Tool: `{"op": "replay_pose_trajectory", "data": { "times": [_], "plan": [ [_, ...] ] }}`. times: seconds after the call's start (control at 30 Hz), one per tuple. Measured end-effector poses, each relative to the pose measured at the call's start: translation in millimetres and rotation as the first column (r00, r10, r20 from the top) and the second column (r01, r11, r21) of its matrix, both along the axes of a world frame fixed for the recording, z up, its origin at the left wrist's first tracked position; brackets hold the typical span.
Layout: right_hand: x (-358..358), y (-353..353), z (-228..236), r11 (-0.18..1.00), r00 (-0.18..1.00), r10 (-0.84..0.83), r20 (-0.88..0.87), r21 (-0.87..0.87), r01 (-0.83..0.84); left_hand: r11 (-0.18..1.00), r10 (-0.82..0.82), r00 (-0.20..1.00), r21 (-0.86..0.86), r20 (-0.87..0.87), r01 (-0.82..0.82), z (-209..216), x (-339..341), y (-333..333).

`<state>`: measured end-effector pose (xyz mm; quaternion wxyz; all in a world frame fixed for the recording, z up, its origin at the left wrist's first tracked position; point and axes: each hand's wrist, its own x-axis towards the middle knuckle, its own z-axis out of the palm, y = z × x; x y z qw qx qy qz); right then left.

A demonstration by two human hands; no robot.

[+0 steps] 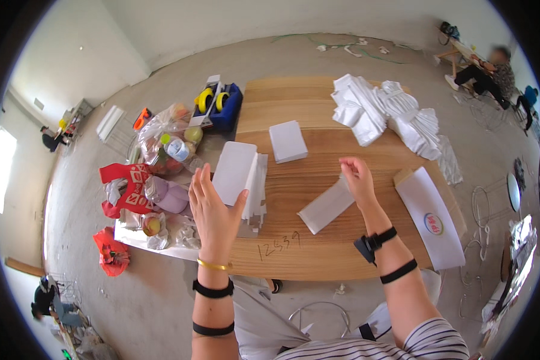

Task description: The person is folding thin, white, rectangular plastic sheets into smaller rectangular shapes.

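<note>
Paper bag (327, 206) flat under our right hand (359, 180), fingertips pinching its far edge; left hand (213, 210) open, empty. Folded stack (244, 177) left; unfolded bundle (390, 114) far right remains.

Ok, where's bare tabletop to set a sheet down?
Bare wood lies along the near edge of the table, below the flat white piece, and between the white block and bag pile. The left edge, by the paper stack, is crowded.

Folded sheet (326, 207) right of paper stack (244, 177)
</note>
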<state>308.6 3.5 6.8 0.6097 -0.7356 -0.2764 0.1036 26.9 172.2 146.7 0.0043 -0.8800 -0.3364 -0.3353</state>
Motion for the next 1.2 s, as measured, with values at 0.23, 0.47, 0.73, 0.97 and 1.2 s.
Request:
{"op": "replay_pose_trajectory", "data": {
  "times": [0.23, 0.47, 0.73, 0.97, 1.2],
  "plan": [
    [-42.9, -145.2, -0.5, 0.99, 0.975, -0.087, -0.207, -0.127, 0.062, 0.937, 0.051, 0.972, -0.326, -0.23, -0.126, -14.8, 11.0, 6.6],
    [-91.3, -162.2, 5.0, 0.954, 0.993, 0.064, 0.1, -0.299, -0.031, 0.987, -0.036, 0.995, -0.159, -0.091, 0.021, 19.6, 11.0, -37.7],
    [-140.2, -94.7, -15.4, 0.766, 0.622, 0.602, 0.5, -0.581, -0.274, 0.834, -0.283, 0.941, -0.532, -0.187, 0.145, -70.8, -45.4, -141.9],
    [-131.4, -108.5, -13.6, 0.811, 0.749, 0.413, 0.519, -0.584, -0.042, 0.86, -0.121, 0.951, -0.509, -0.285, -0.043, -112.4, -72.5, -144.6],
    [-163.0, -131.7, 17.6, 0.807, 0.675, 0.453, 0.582, -0.59, -0.033, 0.64, -0.298, 0.933, -0.682, 0.203, 0.353, -123.5, -25.9, -158.0]
  ]
}}
